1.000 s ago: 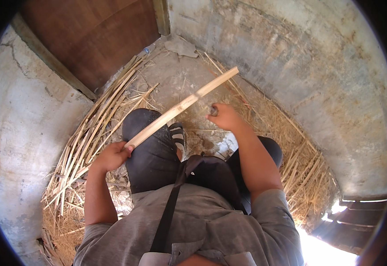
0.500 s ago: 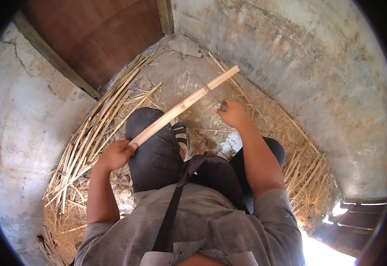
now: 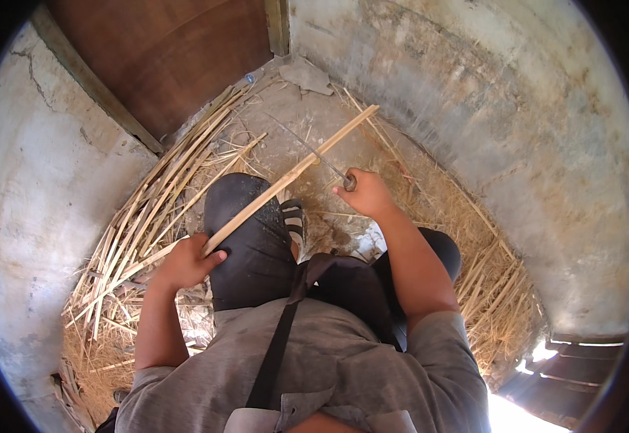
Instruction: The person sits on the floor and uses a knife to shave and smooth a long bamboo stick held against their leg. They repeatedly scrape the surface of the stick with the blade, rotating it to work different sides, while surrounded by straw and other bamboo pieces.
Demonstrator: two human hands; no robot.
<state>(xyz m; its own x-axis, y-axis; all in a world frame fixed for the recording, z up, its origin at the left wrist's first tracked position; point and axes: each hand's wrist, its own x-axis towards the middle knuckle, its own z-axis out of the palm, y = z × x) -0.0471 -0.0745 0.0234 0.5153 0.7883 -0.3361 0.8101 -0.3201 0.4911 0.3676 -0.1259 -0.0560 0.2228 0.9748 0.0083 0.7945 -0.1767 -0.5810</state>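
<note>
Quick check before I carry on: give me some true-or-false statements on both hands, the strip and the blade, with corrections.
1. The left hand grips the near end of the pale strip. True.
2. The right hand is empty. False: it holds the handle of a thin blade.
3. In this view, the blade crosses the strip. True.
4. The strip passes over the right knee. False: it passes over the left knee.
5. Split lengths lie heaped on the person's left. True.

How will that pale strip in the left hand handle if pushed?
The strip looks fairly stiff, running straight beyond the left hand. It's probably light, being slender, and may pivot, since the hand holds only one end.
</note>
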